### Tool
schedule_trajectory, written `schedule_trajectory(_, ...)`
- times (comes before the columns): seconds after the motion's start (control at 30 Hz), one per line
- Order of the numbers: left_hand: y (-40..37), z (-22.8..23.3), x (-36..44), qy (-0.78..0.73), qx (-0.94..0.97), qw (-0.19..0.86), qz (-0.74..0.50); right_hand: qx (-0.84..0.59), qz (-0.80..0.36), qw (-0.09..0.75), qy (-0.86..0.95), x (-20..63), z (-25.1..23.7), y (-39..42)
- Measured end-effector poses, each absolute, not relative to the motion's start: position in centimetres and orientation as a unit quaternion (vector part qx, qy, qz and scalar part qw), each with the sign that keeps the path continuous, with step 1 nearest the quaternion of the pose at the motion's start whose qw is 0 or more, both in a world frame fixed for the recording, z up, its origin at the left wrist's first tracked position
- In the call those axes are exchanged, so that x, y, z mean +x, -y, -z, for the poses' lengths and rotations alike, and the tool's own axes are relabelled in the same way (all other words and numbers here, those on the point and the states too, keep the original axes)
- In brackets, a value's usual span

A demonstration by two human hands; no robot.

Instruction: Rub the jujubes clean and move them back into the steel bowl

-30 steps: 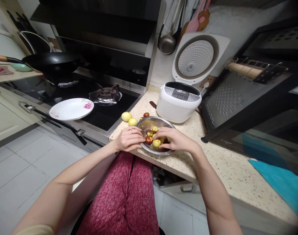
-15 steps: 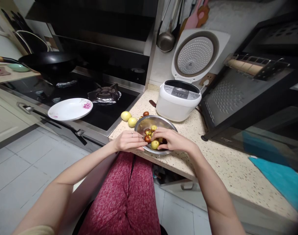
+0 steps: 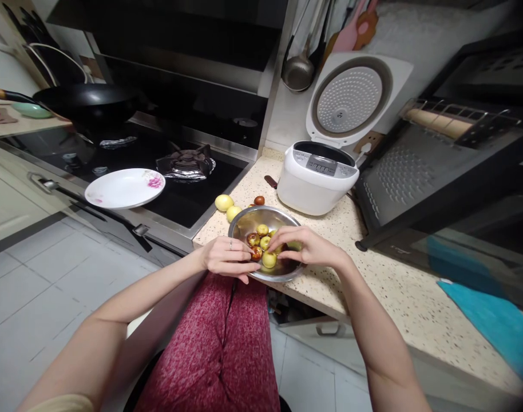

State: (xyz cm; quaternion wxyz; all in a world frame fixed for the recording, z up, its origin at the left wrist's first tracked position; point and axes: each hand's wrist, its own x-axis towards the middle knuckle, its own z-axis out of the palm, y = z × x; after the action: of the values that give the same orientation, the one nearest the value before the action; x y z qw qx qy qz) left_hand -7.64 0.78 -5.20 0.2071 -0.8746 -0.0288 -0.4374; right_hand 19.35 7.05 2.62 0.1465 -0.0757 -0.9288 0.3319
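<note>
A steel bowl (image 3: 261,213) stands at the counter's front edge with several green and brown jujubes (image 3: 269,260) inside. My left hand (image 3: 227,256), with a ring on one finger, grips its near left rim, fingers laid over the edge. From the right, my right hand (image 3: 302,246) reaches into the bowl. Its fingers curve down over the fruit, thumb and fingertips apart; part of the fruit is hidden beneath them. Just behind the bowl on the left lie a yellow-green jujube (image 3: 224,202), another like it, and a small brown jujube (image 3: 259,200).
A white rice cooker (image 3: 317,180) with its lid raised stands behind the bowl. On the stove at left are a flowered plate (image 3: 124,189) and a black wok (image 3: 90,103). A dark oven (image 3: 454,200) and a teal cloth (image 3: 488,320) are at right.
The bowl has shifted slightly left and nearer to me, along with my left hand. My right hand stays over the fruit in the bowl. The view has turned a little.
</note>
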Motion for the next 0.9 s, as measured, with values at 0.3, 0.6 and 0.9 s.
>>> schedule_trajectory(0.3, -0.7, 4.7, -8.0, 0.141, -0.869, 0.185, 0.437, -0.161, -0.182, 0.339, 0.909, 19.3, -0.4, -9.5)
schedule_trajectory(0.6, -0.9, 4.7, -7.6, 0.155, -0.861, 0.152, 0.461, -0.166, -0.09, 0.326, 0.926, 16.5, 0.0, -16.9)
schedule_trajectory(0.9, -1.0, 4.7, -7.6, 0.165, -0.863, 0.154, 0.453, -0.135, -0.093, 0.24, 0.957, 13.7, 2.0, -20.3)
